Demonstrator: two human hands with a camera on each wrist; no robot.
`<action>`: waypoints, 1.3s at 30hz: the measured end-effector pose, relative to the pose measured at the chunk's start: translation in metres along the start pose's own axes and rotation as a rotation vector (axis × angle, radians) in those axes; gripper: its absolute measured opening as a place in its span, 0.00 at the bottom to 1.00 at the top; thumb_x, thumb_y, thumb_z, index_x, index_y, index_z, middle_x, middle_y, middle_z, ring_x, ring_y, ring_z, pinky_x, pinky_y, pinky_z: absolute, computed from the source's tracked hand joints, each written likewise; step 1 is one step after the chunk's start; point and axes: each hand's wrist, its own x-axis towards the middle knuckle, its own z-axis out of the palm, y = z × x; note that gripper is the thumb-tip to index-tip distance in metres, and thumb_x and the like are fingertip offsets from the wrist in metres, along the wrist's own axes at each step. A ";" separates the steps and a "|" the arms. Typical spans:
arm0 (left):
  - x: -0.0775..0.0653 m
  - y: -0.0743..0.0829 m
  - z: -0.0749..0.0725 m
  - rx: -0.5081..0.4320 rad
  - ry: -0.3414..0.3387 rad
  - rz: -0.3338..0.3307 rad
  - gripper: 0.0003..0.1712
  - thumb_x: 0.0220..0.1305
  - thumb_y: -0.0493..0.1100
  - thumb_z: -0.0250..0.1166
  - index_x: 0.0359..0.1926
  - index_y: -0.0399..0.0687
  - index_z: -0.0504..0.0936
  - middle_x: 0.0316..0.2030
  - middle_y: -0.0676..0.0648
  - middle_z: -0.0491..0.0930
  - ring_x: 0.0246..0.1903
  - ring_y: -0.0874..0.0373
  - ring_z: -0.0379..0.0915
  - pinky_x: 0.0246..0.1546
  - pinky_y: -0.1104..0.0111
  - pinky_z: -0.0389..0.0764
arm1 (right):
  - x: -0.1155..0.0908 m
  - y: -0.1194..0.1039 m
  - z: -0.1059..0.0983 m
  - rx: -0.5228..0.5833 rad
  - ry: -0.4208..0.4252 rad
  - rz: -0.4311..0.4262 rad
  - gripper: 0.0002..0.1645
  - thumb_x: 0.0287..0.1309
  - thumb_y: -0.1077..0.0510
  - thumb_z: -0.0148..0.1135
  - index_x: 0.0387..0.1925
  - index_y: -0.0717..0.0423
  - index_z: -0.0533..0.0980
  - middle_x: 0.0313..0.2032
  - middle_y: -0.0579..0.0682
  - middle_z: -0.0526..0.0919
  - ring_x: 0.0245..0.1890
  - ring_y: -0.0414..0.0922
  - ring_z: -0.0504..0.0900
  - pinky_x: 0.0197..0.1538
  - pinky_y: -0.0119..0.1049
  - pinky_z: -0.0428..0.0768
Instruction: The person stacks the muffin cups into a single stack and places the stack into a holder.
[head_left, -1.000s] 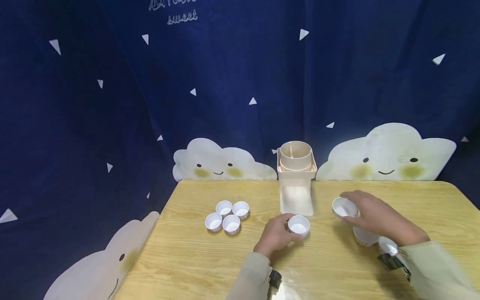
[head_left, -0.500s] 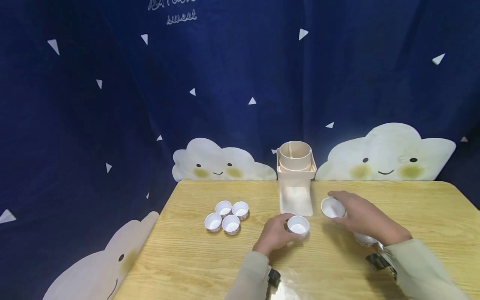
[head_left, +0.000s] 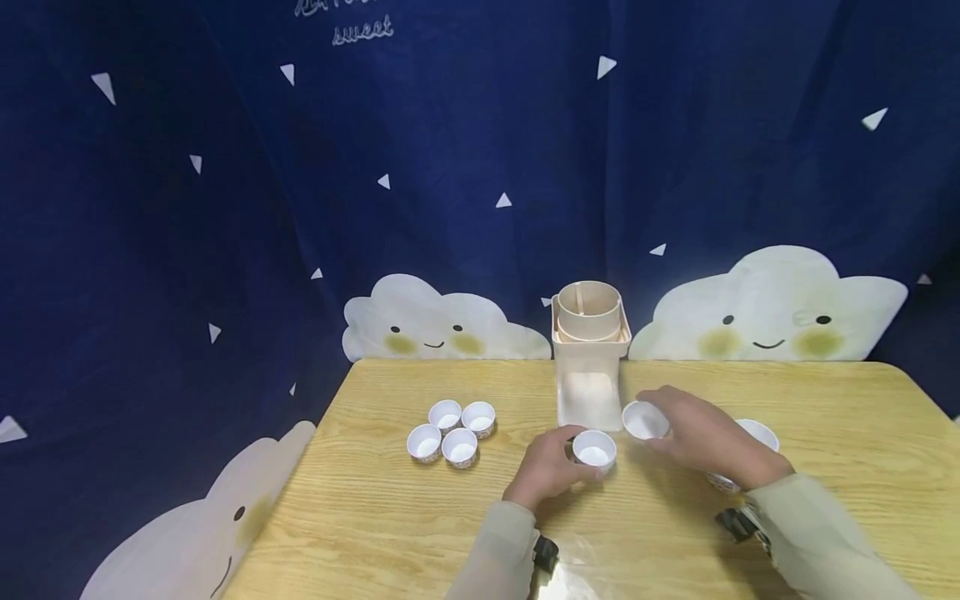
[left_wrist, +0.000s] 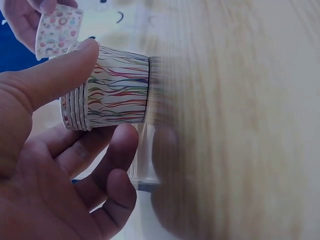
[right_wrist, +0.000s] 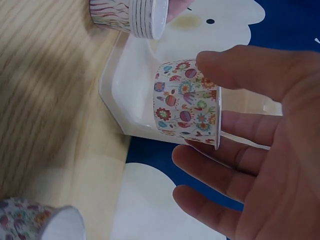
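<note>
left fingers (left_wrist: pixel 122 142) pinch a striped cup stack (left_wrist: pixel 120 87), right fingers (right_wrist: pixel 210 172) a tapered floral cup (right_wrist: pixel 187 105).

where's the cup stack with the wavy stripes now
In the head view, the striped cup stack is right of centre in the left hand, just in front of the beige stand and left of the flower-print cup in the right hand.

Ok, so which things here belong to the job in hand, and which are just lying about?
In the job, going by the hands:
cup stack, held by the left hand
floral cup, held by the right hand
other cups at right, partly hidden, probably
four cups at left, likely too

Apparently just there:
beige stand, held by neither hand
blue backdrop, only background
</note>
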 end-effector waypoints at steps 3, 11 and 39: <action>0.000 0.000 0.000 -0.003 -0.001 0.004 0.29 0.43 0.49 0.81 0.51 0.60 0.84 0.44 0.58 0.85 0.42 0.66 0.76 0.46 0.72 0.74 | 0.002 -0.001 0.004 0.001 0.000 -0.016 0.33 0.46 0.55 0.75 0.55 0.63 0.77 0.44 0.56 0.84 0.43 0.51 0.82 0.47 0.52 0.80; -0.001 0.001 -0.001 0.001 0.010 0.013 0.30 0.44 0.49 0.81 0.51 0.60 0.84 0.45 0.57 0.86 0.43 0.65 0.76 0.46 0.71 0.75 | 0.008 -0.007 0.011 0.065 0.008 -0.029 0.28 0.49 0.51 0.75 0.52 0.56 0.79 0.39 0.48 0.84 0.41 0.46 0.81 0.47 0.49 0.80; -0.001 -0.003 0.003 -0.061 0.001 -0.005 0.31 0.43 0.46 0.81 0.52 0.57 0.83 0.46 0.57 0.85 0.45 0.65 0.76 0.52 0.68 0.76 | 0.021 -0.032 0.033 0.140 -0.051 -0.107 0.25 0.44 0.57 0.76 0.47 0.56 0.80 0.42 0.48 0.82 0.41 0.43 0.80 0.45 0.42 0.79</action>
